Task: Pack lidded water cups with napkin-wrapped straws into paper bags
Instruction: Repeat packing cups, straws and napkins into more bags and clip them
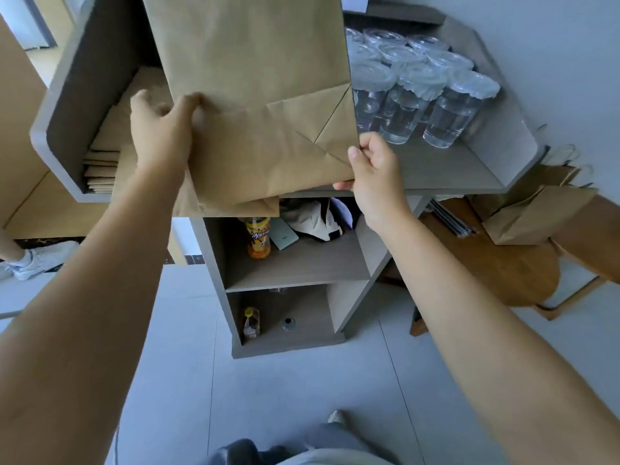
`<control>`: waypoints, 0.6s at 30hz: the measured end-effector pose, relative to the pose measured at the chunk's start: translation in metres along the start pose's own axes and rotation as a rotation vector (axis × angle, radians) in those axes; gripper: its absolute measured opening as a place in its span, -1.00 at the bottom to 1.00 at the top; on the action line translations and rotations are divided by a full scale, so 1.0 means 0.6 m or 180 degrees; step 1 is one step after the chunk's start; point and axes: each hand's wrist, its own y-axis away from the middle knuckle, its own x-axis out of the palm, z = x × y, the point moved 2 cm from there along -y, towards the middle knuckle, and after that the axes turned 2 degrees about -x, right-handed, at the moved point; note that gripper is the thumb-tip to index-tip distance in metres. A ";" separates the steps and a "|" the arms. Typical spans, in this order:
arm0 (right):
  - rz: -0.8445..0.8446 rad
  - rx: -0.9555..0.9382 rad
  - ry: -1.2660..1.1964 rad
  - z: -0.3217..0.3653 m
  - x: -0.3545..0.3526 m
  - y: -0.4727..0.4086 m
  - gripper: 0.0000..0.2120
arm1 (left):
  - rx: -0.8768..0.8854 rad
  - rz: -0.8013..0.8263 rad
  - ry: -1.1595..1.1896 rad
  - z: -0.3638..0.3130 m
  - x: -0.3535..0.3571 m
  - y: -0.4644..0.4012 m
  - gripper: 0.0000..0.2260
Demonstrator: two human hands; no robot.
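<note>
A flat brown paper bag (255, 78) stands on end above the grey shelf top (446, 169), its folded bottom toward me. My left hand (161, 129) grips the bag's lower left edge. My right hand (375, 169) pinches its lower right corner. Several lidded clear cups of water (449, 105) stand in rows on the shelf to the right of the bag, partly hidden by it. A stack of folded paper bags (104, 156) lies on the shelf at the left. No straws are visible.
Below the top, open compartments hold an orange drink bottle (258, 239), a phone, a cap and a small bottle (251, 322). A wooden stool (486, 263) at the right carries paper bags with handles (536, 209). Another person's shoe (37, 260) is at the left.
</note>
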 end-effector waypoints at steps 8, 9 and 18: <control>-0.0238 0.0510 -0.0179 -0.051 -0.086 0.046 -0.85 | 0.0039 0.1454 0.1151 -0.002 0.080 0.065 -0.79; -0.0247 0.0537 -0.0182 -0.052 -0.096 0.050 -0.85 | 0.0003 0.1518 0.1200 0.001 0.088 0.072 -0.79; -0.0135 0.0596 -0.0709 -0.053 -0.191 0.044 -0.77 | -0.0048 0.2092 0.1162 0.004 0.163 0.151 -0.80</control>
